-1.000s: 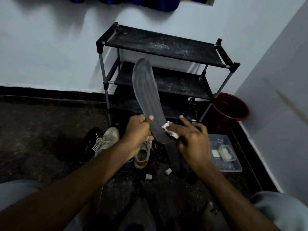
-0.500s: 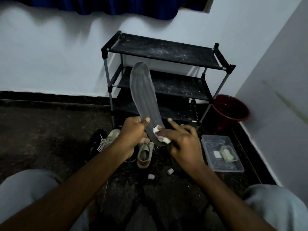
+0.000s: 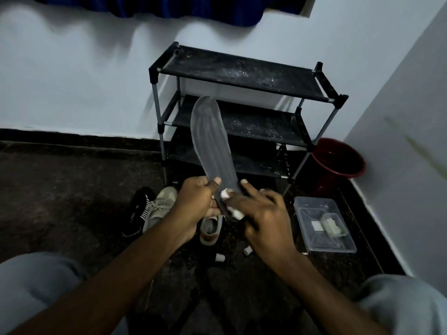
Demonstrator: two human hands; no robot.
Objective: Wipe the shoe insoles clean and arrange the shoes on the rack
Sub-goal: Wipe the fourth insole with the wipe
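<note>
My left grip (image 3: 196,201) clasps the insole (image 3: 210,141); my right grip (image 3: 263,218) pinches a wipe (image 3: 225,195) against it; shoes (image 3: 162,204) not yet on the rack (image 3: 242,76); early going, I judge.

right hand (image 3: 264,215) | slides white wipe (image 3: 224,195) left and down across insole (image 3: 212,146) heel, now just beside left hand (image 3: 196,201) thumb | wipe mostly covered by fingers | rack (image 3: 242,76) sits lower in view

The single head-worn camera looks forward and down, close over the hands, toward the corner shoe rack (image 3: 244,112).
</note>
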